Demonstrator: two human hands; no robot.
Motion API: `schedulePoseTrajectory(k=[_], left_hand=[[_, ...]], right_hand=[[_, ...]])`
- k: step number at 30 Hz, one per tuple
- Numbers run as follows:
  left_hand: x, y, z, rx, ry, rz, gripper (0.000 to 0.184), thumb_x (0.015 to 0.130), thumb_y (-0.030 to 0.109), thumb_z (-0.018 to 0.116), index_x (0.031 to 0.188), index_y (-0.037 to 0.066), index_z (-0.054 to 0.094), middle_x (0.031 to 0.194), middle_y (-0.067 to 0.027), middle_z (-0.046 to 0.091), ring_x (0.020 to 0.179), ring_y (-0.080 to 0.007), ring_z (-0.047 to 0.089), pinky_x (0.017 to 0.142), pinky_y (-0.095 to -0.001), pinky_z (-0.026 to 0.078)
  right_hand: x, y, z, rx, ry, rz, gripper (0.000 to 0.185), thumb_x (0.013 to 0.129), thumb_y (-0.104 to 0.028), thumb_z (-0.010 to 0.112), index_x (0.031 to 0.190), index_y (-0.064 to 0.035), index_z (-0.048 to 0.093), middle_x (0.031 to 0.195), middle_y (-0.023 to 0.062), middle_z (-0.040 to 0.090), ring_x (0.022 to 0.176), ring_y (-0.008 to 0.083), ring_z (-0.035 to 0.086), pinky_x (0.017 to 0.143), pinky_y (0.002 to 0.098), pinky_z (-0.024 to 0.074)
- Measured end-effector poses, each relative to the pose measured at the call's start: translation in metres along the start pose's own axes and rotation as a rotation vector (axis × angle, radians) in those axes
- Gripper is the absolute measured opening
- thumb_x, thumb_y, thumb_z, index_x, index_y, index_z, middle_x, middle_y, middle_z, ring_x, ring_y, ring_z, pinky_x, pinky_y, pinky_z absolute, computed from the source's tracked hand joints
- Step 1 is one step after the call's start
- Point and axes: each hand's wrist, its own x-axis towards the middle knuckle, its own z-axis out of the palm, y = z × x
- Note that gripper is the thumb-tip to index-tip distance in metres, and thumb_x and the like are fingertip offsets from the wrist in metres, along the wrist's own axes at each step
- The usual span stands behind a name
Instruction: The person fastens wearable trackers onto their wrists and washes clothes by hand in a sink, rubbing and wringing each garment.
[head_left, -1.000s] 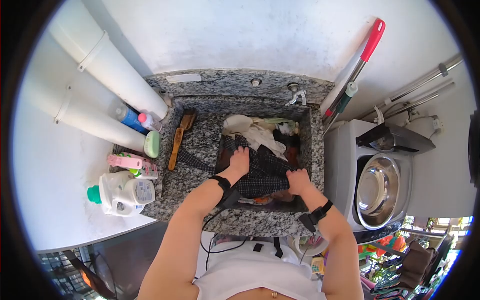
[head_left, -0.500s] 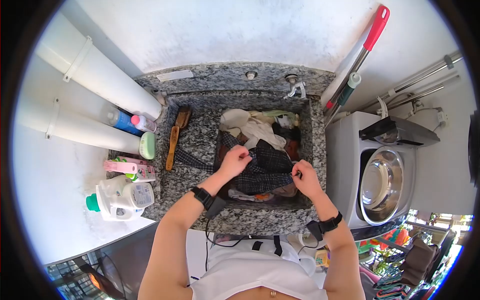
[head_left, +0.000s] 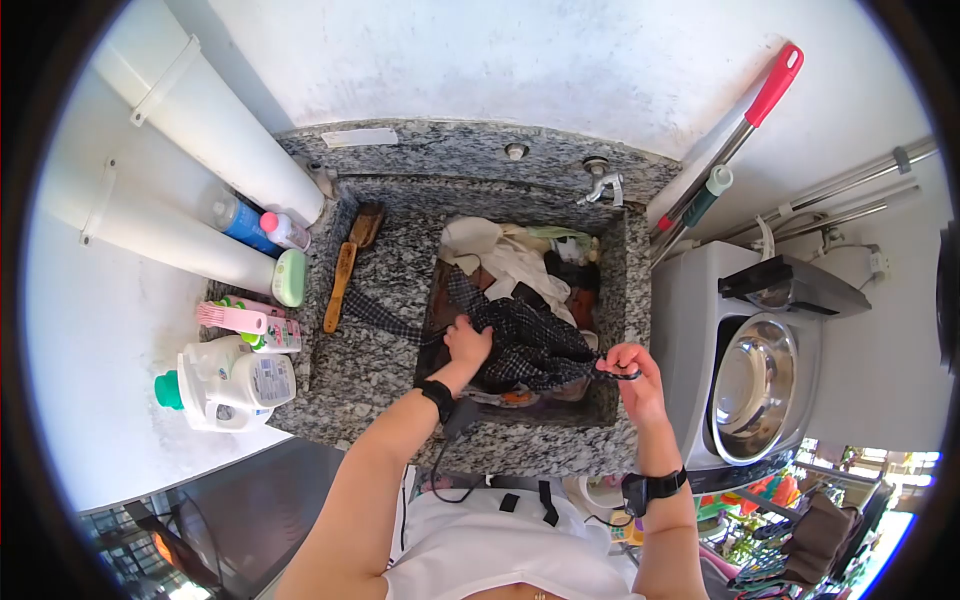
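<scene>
A dark checked garment (head_left: 535, 340) lies bunched over other laundry in the stone sink (head_left: 625, 300). One narrow part of it stretches left across the ribbed slope. My left hand (head_left: 467, 348) is closed on the garment's near left side, its fingertips partly lost in the dark folds. At the sink's right edge, my right hand (head_left: 638, 382) pinches a gathered, twisted end of the same garment and holds it raised. Beneath and behind it lie white cloth (head_left: 520, 265) and other pieces. A wooden-handled brush (head_left: 343, 285) rests on the slope to the left.
A metal faucet (head_left: 603, 185) juts from the back wall. Detergent bottles (head_left: 265, 380), a pink brush (head_left: 232, 318) and a green soap box (head_left: 290, 278) stand left. At right are a washing machine (head_left: 680, 330) holding a metal bowl (head_left: 755, 385), and a red-handled pole (head_left: 775, 85).
My right hand has moved right and toward me, drawing the garment's end into a twist. My left hand has shifted slightly left and nearer to me. The view has tilted a little.
</scene>
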Motion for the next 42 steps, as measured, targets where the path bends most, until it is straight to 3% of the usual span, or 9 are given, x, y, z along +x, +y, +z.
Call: schedulePoseTrajectory(k=[9, 11, 15, 23, 27, 30, 37, 39, 42], left_hand=[[0.078, 0.002, 0.030, -0.811, -0.240, -0.349, 0.053, 0.074, -0.002, 0.070, 0.125, -0.003, 0.056, 0.108, -0.0123, 0.064, 0.095, -0.0234, 0.059, 0.086, -0.0330, 0.044], [0.083, -0.002, 0.035, -1.163, -0.006, -0.330, 0.043, 0.075, -0.006, 0.064, 0.118, -0.003, 0.060, 0.101, -0.0089, 0.065, 0.091, -0.0216, 0.059, 0.083, -0.0320, 0.045], [0.031, 0.038, -0.040, -1.377, -0.151, 0.047, 0.040, 0.075, -0.009, 0.056, 0.114, -0.004, 0.060, 0.102, -0.0063, 0.064, 0.093, -0.0163, 0.059, 0.082, -0.0272, 0.045], [-0.038, 0.065, -0.020, -0.540, -0.961, 0.667, 0.030, 0.080, 0.000, 0.060, 0.109, -0.001, 0.062, 0.103, -0.0080, 0.066, 0.097, -0.0188, 0.061, 0.085, -0.0308, 0.048], [-0.045, 0.038, 0.008, -0.222, -0.739, 0.647, 0.041, 0.083, 0.017, 0.066, 0.120, 0.004, 0.059, 0.111, -0.0206, 0.062, 0.103, -0.0321, 0.060, 0.092, -0.0381, 0.047], [-0.048, 0.051, -0.031, 0.587, -0.433, 0.780, 0.060, 0.070, 0.034, 0.077, 0.123, 0.010, 0.060, 0.119, -0.0211, 0.055, 0.108, -0.0386, 0.052, 0.094, -0.0470, 0.044], [0.022, 0.064, -0.006, 0.189, 0.061, 0.891, 0.070, 0.069, 0.036, 0.078, 0.130, 0.011, 0.055, 0.124, -0.0228, 0.054, 0.111, -0.0399, 0.052, 0.090, -0.0477, 0.045], [0.033, 0.073, 0.014, 0.122, -0.510, 0.546, 0.071, 0.066, 0.034, 0.080, 0.128, 0.012, 0.055, 0.120, -0.0241, 0.058, 0.108, -0.0400, 0.056, 0.089, -0.0469, 0.047], [0.047, 0.059, 0.016, 0.135, -0.480, 0.634, 0.064, 0.064, 0.033, 0.080, 0.120, 0.010, 0.060, 0.111, -0.0193, 0.065, 0.102, -0.0371, 0.062, 0.087, -0.0448, 0.050]], right_hand=[[-0.011, 0.006, -0.005, 0.253, 0.153, 0.053, 0.033, 0.090, -0.037, 0.061, 0.103, -0.0080, 0.054, 0.112, 0.0101, 0.055, 0.105, 0.0269, 0.060, 0.093, 0.0431, 0.0468], [-0.013, 0.007, -0.010, 0.327, 0.189, 0.061, 0.033, 0.090, -0.037, 0.061, 0.104, -0.0086, 0.055, 0.114, 0.0095, 0.055, 0.104, 0.0266, 0.060, 0.093, 0.0433, 0.0467], [-0.010, 0.011, -0.021, 0.495, 0.219, 0.070, 0.029, 0.091, -0.036, 0.059, 0.107, -0.0119, 0.055, 0.117, 0.0075, 0.055, 0.109, 0.0262, 0.058, 0.093, 0.0440, 0.0459], [0.026, -0.025, 0.012, 0.518, 0.097, 0.189, 0.014, 0.090, -0.019, 0.053, 0.101, -0.0107, 0.053, 0.099, 0.0051, 0.049, 0.070, 0.0114, 0.045, 0.056, 0.0231, 0.0369], [0.033, -0.042, 0.020, 0.385, 0.007, 0.161, 0.014, 0.097, -0.021, 0.051, 0.105, -0.0091, 0.052, 0.092, 0.0038, 0.050, 0.060, 0.0071, 0.038, 0.051, 0.0202, 0.0296], [0.027, -0.049, 0.013, 0.285, 0.088, 0.073, 0.010, 0.094, -0.008, 0.049, 0.103, -0.0072, 0.051, 0.094, 0.0054, 0.051, 0.055, 0.0050, 0.035, 0.049, 0.0194, 0.0269], [0.019, -0.038, 0.001, 0.034, 0.137, 0.100, 0.020, 0.089, 0.003, 0.044, 0.104, -0.0066, 0.054, 0.098, 0.0045, 0.055, 0.057, 0.0018, 0.035, 0.049, 0.0176, 0.0267], [0.021, -0.039, 0.008, -0.065, 0.138, 0.135, 0.021, 0.087, 0.005, 0.044, 0.101, -0.0061, 0.054, 0.099, 0.0062, 0.054, 0.057, 0.0016, 0.036, 0.048, 0.0170, 0.0269], [0.019, -0.050, 0.004, -0.253, 0.248, 0.105, 0.021, 0.088, 0.005, 0.046, 0.103, -0.0065, 0.056, 0.096, 0.0004, 0.056, 0.057, -0.0003, 0.035, 0.050, 0.0168, 0.0268]])
